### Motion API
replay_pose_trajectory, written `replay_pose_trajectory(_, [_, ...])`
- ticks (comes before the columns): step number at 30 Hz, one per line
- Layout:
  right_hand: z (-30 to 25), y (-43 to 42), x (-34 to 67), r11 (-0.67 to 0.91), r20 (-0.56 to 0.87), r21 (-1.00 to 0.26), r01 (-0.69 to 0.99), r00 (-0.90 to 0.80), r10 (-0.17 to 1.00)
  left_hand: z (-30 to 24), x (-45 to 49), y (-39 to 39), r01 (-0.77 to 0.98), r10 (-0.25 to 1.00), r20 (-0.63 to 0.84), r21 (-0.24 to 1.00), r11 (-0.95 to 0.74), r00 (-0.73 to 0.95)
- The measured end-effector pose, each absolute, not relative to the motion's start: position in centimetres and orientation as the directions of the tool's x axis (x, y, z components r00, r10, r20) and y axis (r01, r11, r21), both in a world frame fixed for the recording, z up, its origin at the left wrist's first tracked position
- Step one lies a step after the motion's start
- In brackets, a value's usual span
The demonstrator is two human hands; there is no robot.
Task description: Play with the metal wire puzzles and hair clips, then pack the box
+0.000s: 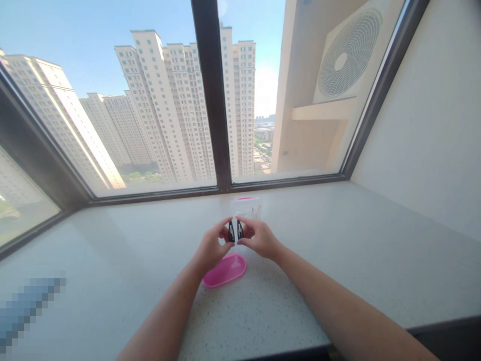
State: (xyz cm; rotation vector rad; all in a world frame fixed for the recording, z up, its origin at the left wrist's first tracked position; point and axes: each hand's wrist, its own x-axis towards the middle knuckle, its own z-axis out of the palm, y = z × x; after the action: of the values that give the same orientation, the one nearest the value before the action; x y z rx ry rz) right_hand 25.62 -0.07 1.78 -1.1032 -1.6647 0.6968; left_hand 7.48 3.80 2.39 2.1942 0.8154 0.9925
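Observation:
Two black snap hair clips are held upright side by side, a small gap between them. My left hand pinches the left hair clip by its ends between thumb and finger. The right hair clip is pinched the same way in my right hand. Below and in front of the hands lies a pink oval tray, partly covered by my left wrist. Just behind the hands is a clear plastic container with a bit of pink at its top; my fingers hide its lower part.
The speckled white sill runs up to a dark window frame. A white wall closes the right side. At the lower left is a blurred-out blue patch. Tall buildings and an air-conditioner unit show outside.

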Motion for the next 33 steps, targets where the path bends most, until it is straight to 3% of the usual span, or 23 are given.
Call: replay_pose_trajectory(33, [0.9, 0.3, 25.2, 0.379, 0.360, -0.913, 0.153, -0.136, 0.923, 2.3, 7.4, 3.8, 0.287, 0.691, 0.422, 0.689, -0.665, 0.587])
